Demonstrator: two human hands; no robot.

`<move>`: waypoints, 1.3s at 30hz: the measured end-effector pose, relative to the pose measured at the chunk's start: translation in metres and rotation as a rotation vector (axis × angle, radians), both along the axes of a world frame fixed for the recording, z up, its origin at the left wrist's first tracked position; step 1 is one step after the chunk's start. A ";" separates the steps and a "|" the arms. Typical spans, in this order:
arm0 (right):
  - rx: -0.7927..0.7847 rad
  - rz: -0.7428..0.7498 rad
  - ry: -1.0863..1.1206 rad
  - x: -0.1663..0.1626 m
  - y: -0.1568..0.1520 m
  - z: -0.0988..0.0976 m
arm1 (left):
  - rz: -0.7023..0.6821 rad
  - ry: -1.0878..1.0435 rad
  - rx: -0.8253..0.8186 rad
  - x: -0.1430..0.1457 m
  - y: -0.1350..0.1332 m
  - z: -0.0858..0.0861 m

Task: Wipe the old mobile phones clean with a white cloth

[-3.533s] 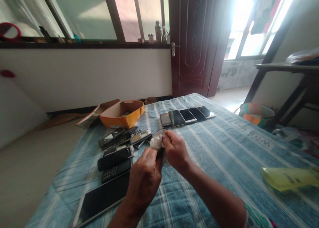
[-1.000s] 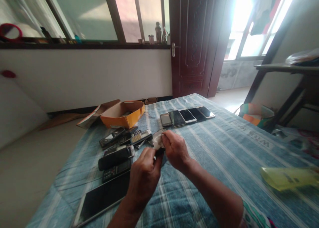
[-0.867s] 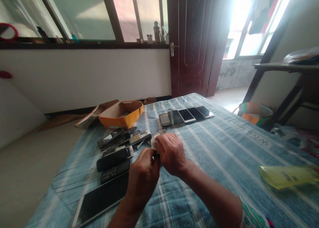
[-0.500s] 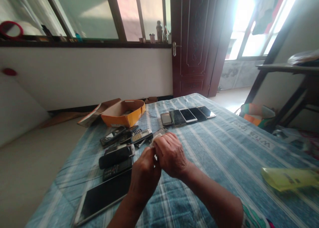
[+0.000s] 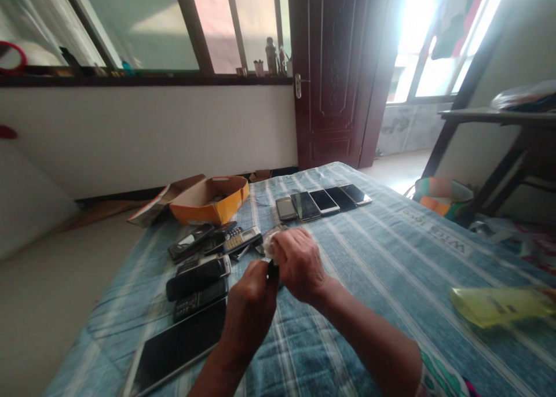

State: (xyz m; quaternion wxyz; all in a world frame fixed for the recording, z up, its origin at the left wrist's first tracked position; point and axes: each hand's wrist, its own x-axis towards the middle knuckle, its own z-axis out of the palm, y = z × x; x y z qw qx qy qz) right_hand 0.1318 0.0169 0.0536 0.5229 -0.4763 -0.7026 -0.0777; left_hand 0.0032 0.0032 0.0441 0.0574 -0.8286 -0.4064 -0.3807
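Observation:
My left hand point(image 5: 251, 304) is closed around a small dark object point(image 5: 272, 269); only a bit of it shows between the fingers, so its kind is hidden. Pressed close against it, my right hand point(image 5: 300, 264) grips a crumpled white tissue point(image 5: 269, 245). Left of my hands lie several old mobile phones, among them a keypad phone point(image 5: 242, 239) and a black phone point(image 5: 197, 278). Nearer to me is a tablet point(image 5: 176, 348) with a dark screen. Beyond my hands, several phones form a row, including a white-framed smartphone point(image 5: 324, 201).
An open orange cardboard box point(image 5: 226, 209) stands at the bed's far left edge. Blue striped cloth point(image 5: 373, 258) covers the surface. A yellow plastic sleeve point(image 5: 499, 305) lies at right. Past the far edge are a brown door point(image 5: 332, 96) and a dark table point(image 5: 499, 118).
My hands have drawn slightly apart, and the dark object and more of the tissue now show between them. The view has shifted a little to the right.

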 end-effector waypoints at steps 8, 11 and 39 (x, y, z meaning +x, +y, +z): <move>0.097 0.042 -0.206 -0.011 -0.011 0.003 | -0.088 -0.026 0.026 -0.002 -0.001 0.003; 0.082 0.054 -0.152 -0.002 -0.005 0.002 | -0.055 -0.008 -0.008 0.001 -0.002 0.002; -0.152 0.013 0.152 0.013 0.008 -0.001 | 0.037 0.127 -0.061 0.004 -0.010 0.012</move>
